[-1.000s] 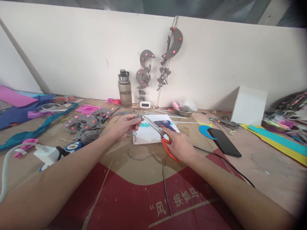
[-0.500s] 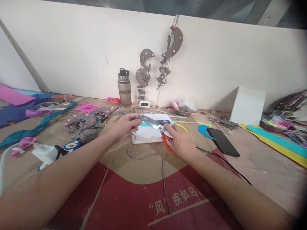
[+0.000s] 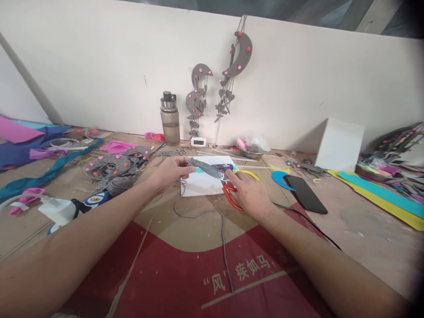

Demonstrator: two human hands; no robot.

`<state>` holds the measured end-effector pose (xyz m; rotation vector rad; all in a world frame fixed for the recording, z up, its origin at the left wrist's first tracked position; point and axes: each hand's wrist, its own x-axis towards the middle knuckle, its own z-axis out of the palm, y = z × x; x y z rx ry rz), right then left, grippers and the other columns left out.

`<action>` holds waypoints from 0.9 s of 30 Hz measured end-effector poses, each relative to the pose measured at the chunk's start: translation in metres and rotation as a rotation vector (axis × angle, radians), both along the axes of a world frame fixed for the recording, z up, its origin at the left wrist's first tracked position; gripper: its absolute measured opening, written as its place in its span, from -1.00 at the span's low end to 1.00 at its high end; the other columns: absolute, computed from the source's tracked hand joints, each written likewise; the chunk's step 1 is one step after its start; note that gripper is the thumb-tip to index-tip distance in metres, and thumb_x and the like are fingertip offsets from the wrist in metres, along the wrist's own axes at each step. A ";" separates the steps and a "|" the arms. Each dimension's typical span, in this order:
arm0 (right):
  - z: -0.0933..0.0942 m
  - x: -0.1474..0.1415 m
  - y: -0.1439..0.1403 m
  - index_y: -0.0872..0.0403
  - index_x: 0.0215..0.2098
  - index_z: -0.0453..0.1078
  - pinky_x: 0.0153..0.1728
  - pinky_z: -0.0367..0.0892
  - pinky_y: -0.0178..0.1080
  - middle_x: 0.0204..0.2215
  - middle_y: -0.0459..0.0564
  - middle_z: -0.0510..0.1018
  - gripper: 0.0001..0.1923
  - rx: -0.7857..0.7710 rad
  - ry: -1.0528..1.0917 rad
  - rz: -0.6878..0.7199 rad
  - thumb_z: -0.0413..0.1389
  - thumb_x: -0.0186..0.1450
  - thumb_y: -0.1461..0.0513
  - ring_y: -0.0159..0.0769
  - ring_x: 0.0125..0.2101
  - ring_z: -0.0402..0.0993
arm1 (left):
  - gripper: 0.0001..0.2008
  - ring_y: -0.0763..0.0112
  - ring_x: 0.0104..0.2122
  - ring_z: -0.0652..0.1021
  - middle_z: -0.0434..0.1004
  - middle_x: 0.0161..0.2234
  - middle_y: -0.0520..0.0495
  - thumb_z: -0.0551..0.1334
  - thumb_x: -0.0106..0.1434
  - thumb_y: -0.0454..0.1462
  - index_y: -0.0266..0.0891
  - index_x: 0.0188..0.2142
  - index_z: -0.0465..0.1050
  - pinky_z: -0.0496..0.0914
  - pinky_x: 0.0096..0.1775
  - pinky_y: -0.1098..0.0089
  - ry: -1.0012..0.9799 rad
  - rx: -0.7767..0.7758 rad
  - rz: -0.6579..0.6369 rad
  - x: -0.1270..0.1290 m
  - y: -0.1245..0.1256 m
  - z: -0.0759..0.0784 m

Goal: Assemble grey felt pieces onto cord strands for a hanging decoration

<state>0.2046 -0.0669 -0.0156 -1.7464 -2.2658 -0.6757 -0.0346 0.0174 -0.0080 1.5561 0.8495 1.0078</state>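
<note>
Our left hand pinches a grey cord taut above the desk so the scissors, gripped in our right hand, close on its end.

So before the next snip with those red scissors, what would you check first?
1. Right hand grips the red scissors: ok.
2. Left hand pinches the small grey piece: ok.
3. Blade tips meet the grey piece: ok.
4. Left fingertips out of the blades' path: cannot tell, they sit very close.
5. Grey cord lying loose on the cardboard, away from the blades: ok.
6. Black phone away from both hands: ok.
</note>
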 end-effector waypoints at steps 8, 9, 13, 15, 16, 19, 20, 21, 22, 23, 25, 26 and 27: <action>0.002 0.002 0.000 -0.03 0.10 0.26 -0.43 0.13 -0.29 -0.23 0.05 0.57 -0.63 -0.052 0.032 0.026 -0.09 0.34 0.14 -0.20 -0.29 0.47 | -0.79 0.62 -0.60 0.24 0.33 -0.53 0.01 0.43 -0.11 -0.24 -0.32 -0.50 0.49 0.13 -0.53 0.46 -0.137 -0.156 -0.074 -0.002 0.002 0.002; 0.001 0.003 0.000 -0.03 0.10 0.26 -0.42 0.15 -0.29 -0.22 0.05 0.57 -0.62 -0.058 0.056 0.032 -0.08 0.34 0.14 -0.20 -0.28 0.48 | -0.79 0.62 -0.60 0.24 0.32 -0.54 0.02 0.43 -0.11 -0.25 -0.32 -0.53 0.48 0.13 -0.53 0.45 -0.147 -0.167 -0.078 -0.002 0.002 0.002; -0.005 0.004 0.004 -0.05 0.09 0.28 -0.35 0.22 -0.30 -0.19 0.01 0.58 -0.62 -0.081 0.253 0.053 -0.04 0.32 0.12 -0.23 -0.29 0.49 | -0.80 0.61 -0.58 0.24 0.31 -0.55 0.03 0.42 -0.10 -0.26 -0.33 -0.48 0.50 0.11 -0.53 0.46 -0.121 -0.173 -0.052 -0.002 0.001 0.003; -0.008 0.005 0.007 -0.04 0.06 0.30 -0.34 0.23 -0.30 -0.24 0.00 0.59 -0.63 -0.092 0.339 0.068 -0.03 0.31 0.12 -0.23 -0.31 0.49 | -0.79 0.61 -0.59 0.23 0.29 -0.56 0.04 0.40 -0.07 -0.23 -0.33 -0.45 0.51 0.10 -0.52 0.46 -0.083 -0.165 -0.045 -0.002 0.001 0.002; -0.009 0.005 0.008 -0.03 0.05 0.30 -0.34 0.24 -0.29 -0.26 0.00 0.59 -0.64 -0.097 0.363 0.076 -0.03 0.31 0.12 -0.22 -0.32 0.49 | -0.79 0.61 -0.59 0.23 0.28 -0.57 0.06 0.39 -0.05 -0.22 -0.32 -0.45 0.50 0.09 -0.52 0.46 -0.068 -0.157 -0.047 -0.003 0.001 0.002; -0.010 0.005 0.010 0.02 0.07 0.27 -0.31 0.26 -0.26 -0.24 0.04 0.56 -0.62 -0.093 0.376 0.099 -0.02 0.30 0.13 -0.20 -0.29 0.47 | -0.77 0.62 -0.60 0.21 0.26 -0.56 0.08 0.37 -0.01 -0.20 -0.30 -0.38 0.50 0.08 -0.53 0.47 -0.039 -0.120 -0.072 -0.004 0.002 0.000; -0.010 0.004 0.010 0.03 0.08 0.25 -0.28 0.26 -0.25 -0.20 0.06 0.54 -0.60 -0.086 0.365 0.107 -0.02 0.29 0.14 -0.18 -0.26 0.46 | -0.75 0.63 -0.61 0.21 0.28 -0.54 0.08 0.37 0.00 -0.20 -0.29 -0.34 0.49 0.08 -0.53 0.47 -0.036 -0.105 -0.075 -0.004 0.002 -0.001; -0.010 0.003 0.010 0.03 0.10 0.24 -0.25 0.27 -0.24 -0.16 0.08 0.52 -0.59 -0.079 0.351 0.114 -0.01 0.29 0.15 -0.17 -0.21 0.44 | -0.73 0.63 -0.61 0.21 0.29 -0.52 0.08 0.37 -0.01 -0.20 -0.28 -0.31 0.49 0.08 -0.53 0.48 -0.033 -0.090 -0.073 -0.004 0.003 -0.001; -0.009 0.003 0.009 0.03 0.11 0.22 -0.22 0.27 -0.23 -0.13 0.09 0.49 -0.58 -0.076 0.336 0.119 0.00 0.28 0.16 -0.16 -0.18 0.43 | -0.71 0.63 -0.60 0.21 0.31 -0.51 0.07 0.38 -0.01 -0.20 -0.28 -0.30 0.48 0.08 -0.53 0.48 -0.029 -0.080 -0.065 -0.003 0.003 -0.002; -0.009 0.002 0.008 0.03 0.11 0.21 -0.20 0.27 -0.23 -0.10 0.10 0.48 -0.57 -0.081 0.323 0.119 0.00 0.28 0.17 -0.15 -0.15 0.42 | -0.70 0.64 -0.60 0.22 0.32 -0.50 0.07 0.39 -0.02 -0.20 -0.28 -0.29 0.47 0.09 -0.53 0.49 -0.026 -0.071 -0.053 -0.003 0.004 -0.002; -0.006 0.001 0.005 0.03 0.11 0.21 -0.20 0.26 -0.25 -0.11 0.10 0.47 -0.57 -0.105 0.295 0.103 0.01 0.28 0.17 -0.17 -0.15 0.41 | -0.70 0.64 -0.61 0.23 0.32 -0.50 0.07 0.40 -0.04 -0.21 -0.27 -0.31 0.45 0.09 -0.53 0.49 -0.024 -0.059 -0.022 -0.003 0.004 -0.003; -0.005 0.000 0.004 0.03 0.12 0.21 -0.21 0.26 -0.25 -0.12 0.09 0.48 -0.57 -0.117 0.275 0.089 0.01 0.28 0.17 -0.17 -0.16 0.41 | -0.70 0.64 -0.61 0.23 0.32 -0.50 0.08 0.40 -0.05 -0.21 -0.27 -0.32 0.45 0.09 -0.54 0.50 -0.021 -0.055 -0.015 -0.003 0.004 -0.003; -0.004 0.000 0.003 0.02 0.12 0.21 -0.23 0.25 -0.26 -0.13 0.09 0.48 -0.57 -0.125 0.248 0.073 0.01 0.28 0.16 -0.18 -0.18 0.42 | -0.71 0.64 -0.61 0.23 0.32 -0.50 0.08 0.40 -0.05 -0.21 -0.28 -0.33 0.45 0.09 -0.54 0.50 -0.015 -0.051 -0.013 -0.003 0.003 -0.003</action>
